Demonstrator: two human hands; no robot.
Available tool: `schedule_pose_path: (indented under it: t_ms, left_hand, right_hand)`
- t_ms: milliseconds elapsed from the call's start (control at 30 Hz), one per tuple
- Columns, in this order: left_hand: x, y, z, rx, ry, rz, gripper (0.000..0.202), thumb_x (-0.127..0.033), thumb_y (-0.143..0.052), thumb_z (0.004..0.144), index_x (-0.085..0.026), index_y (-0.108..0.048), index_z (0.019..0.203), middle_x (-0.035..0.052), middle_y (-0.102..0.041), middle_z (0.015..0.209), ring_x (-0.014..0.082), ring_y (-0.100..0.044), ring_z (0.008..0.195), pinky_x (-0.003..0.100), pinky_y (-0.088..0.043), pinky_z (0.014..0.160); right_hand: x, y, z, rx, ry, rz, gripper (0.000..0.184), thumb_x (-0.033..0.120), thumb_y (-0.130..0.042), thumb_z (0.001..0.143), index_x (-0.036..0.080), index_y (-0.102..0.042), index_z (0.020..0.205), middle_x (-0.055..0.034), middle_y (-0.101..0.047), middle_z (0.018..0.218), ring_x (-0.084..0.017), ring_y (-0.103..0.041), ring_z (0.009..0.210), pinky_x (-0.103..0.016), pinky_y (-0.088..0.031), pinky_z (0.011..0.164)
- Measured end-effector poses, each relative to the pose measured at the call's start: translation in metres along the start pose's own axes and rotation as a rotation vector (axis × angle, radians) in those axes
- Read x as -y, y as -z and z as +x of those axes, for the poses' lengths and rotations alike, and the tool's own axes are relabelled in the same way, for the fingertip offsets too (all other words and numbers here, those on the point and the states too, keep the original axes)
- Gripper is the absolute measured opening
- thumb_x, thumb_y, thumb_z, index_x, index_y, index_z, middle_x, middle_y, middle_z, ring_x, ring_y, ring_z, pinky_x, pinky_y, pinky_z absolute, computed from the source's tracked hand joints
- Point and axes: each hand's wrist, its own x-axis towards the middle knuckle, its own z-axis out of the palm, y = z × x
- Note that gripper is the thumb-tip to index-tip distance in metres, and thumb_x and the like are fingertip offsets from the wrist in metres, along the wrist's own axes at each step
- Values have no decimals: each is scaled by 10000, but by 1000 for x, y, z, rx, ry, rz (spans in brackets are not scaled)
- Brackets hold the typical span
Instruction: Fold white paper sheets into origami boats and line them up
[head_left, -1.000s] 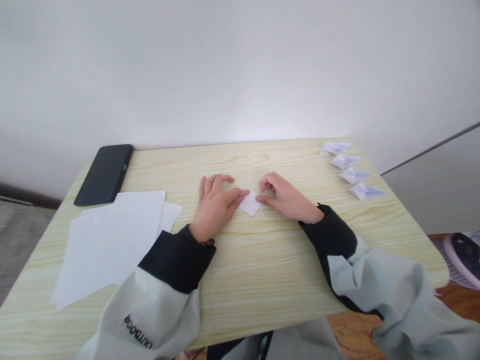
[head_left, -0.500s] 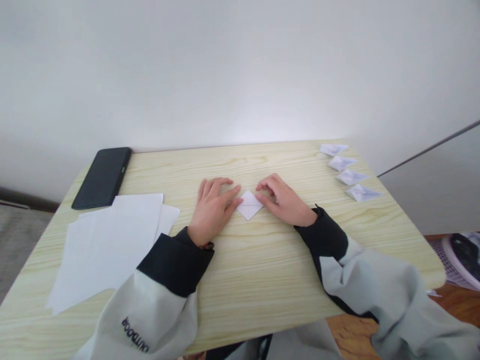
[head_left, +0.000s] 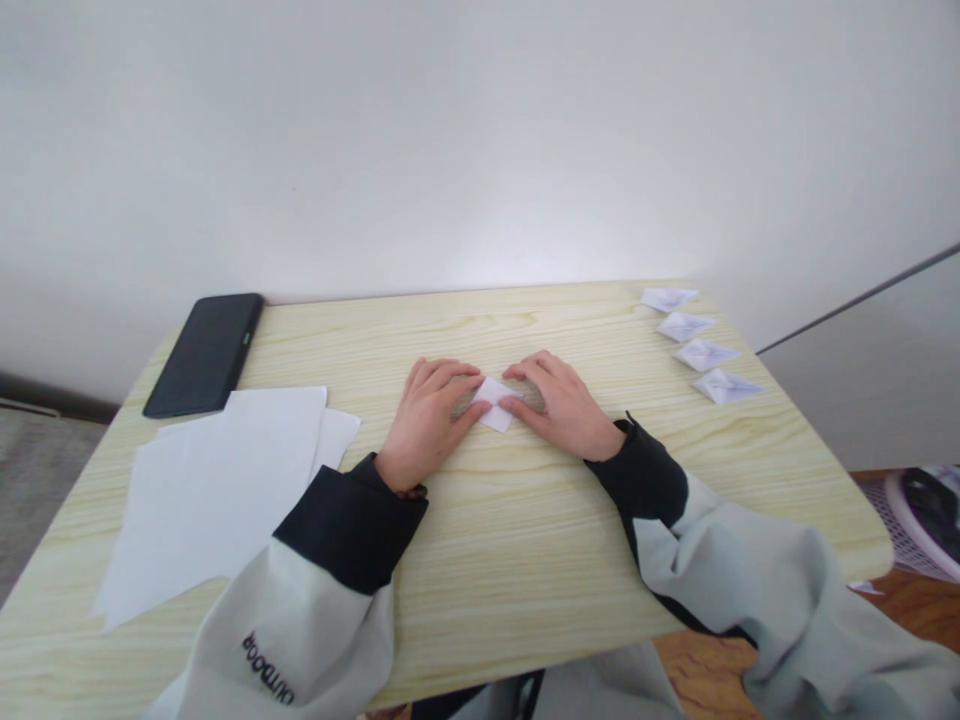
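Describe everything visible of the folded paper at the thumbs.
The folded paper is white, small and roughly diamond shaped. It sits on the pale table, between the left grip and right grip, whose thumbs both touch it. They hide some of it, so its folds and whether it lies flat are unclear.

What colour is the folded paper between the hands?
The folded paper is white; see the head view.

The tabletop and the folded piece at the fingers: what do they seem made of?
The folded piece: probably matte white paper, given its crisp, straight edges. The tabletop: smooth, satiny, perhaps laminate, judging by its pale, even wood grain; real wood remains possible.
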Motion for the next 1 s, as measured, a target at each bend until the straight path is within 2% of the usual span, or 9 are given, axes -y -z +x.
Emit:
schedule_pose_path:
  t_ms: [100,267,333,500,633,767,1000]
  left_hand:
    - [0,0,0,-3,40,-102,240,-284,-592,842,-162,-620,1047,75,-656,1065,228,-538,1078,406,-411,981]
    - [-7,2,0,-17,181,-237,287,-322,-585,839,-175,-587,1085,39,-686,955,194,-614,920,345,-465,864]
    - [-10,3,1,-4,199,-242,305,-368,-573,844,-183,-612,1084,32,-698,904,192,-619,873,333,-460,837]
    - [-12,8,3,71,195,-279,298,-418,-522,864,-191,-709,819,22,-697,771,177,-609,758,301,-444,762]
    - [-13,12,3,76,294,-381,305,-426,-535,855,-185,-723,867,18,-721,814,173,-630,754,275,-457,721]
    - [-16,13,3,100,368,-463,332,-450,-555,836,-177,-731,903,24,-730,822,176,-639,748,264,-481,707]
    - [-18,13,3,116,363,-553,292,-421,-628,784,-179,-719,917,34,-731,901,190,-652,806,286,-500,757]
  right_hand:
    - [1,1,1,-3,18,40,213,366,-558,877,182,-606,974,-75,-606,984,-210,-546,955,-350,-406,858]
    - [1,5,2,24,-56,230,168,347,-582,863,180,-592,843,15,-575,686,-113,-504,622,-249,-385,612]
    - [3,6,2,32,-77,318,166,343,-585,860,178,-590,841,32,-548,649,-91,-472,568,-228,-369,565]
    - [7,6,-1,15,-76,404,171,344,-602,847,174,-601,827,38,-534,631,-77,-442,545,-213,-354,539]
    - [9,6,0,22,-85,384,198,356,-575,861,163,-606,833,29,-549,635,-75,-439,532,-212,-343,522]
    - [10,9,1,66,-4,317,284,339,-485,914,152,-599,732,24,-519,594,-76,-427,534,-215,-325,532]
    - [10,11,1,65,10,340,297,348,-472,920,156,-590,728,21,-525,602,-82,-429,538,-218,-324,540]
